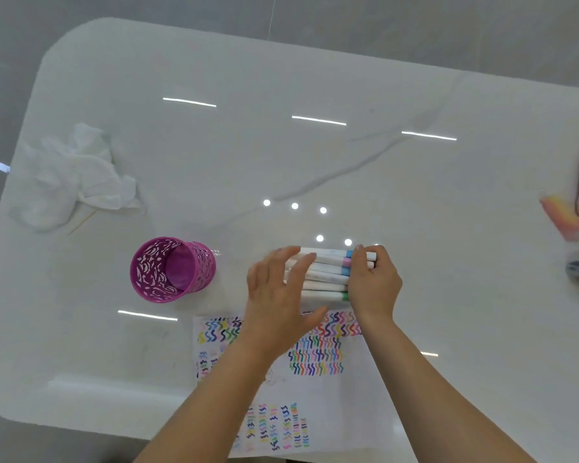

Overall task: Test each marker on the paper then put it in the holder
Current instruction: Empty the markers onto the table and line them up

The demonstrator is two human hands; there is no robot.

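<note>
Table (pixel 315 155): white, glossy, grey-veined, fills most of my view; ceiling lights reflect on it.

Paper (pixel 335 396): white sheet at the near edge, under both forearms, covered in rows of coloured squiggles.

Cloth (pixel 77 175): white, crumpled, far left, well apart from everything else. A thin stick pokes out from under its near side.

Holder (pixel 171 269): magenta cut-out cup, upright, left of the paper's far corner. I see nothing inside it.

Left hand (pixel 281 295): flat, fingers together and extended, resting on the left ends of the markers; thumb stretched toward the paper.

Right hand (pixel 373 282): fingers curled over the right ends of the markers, thumb side hidden. I cannot tell whether it pinches any 1 of them.

Markers (pixel 325 274): a row of about 6 white barrels lying side by side on the table, just beyond the paper's far edge, squeezed between the 2 hands. Blue, pink and green bands show near the right ends. The holder stands near, to their left, not touching.

Right edge: blurred pink, orange and grey shapes I cannot identify.
</note>
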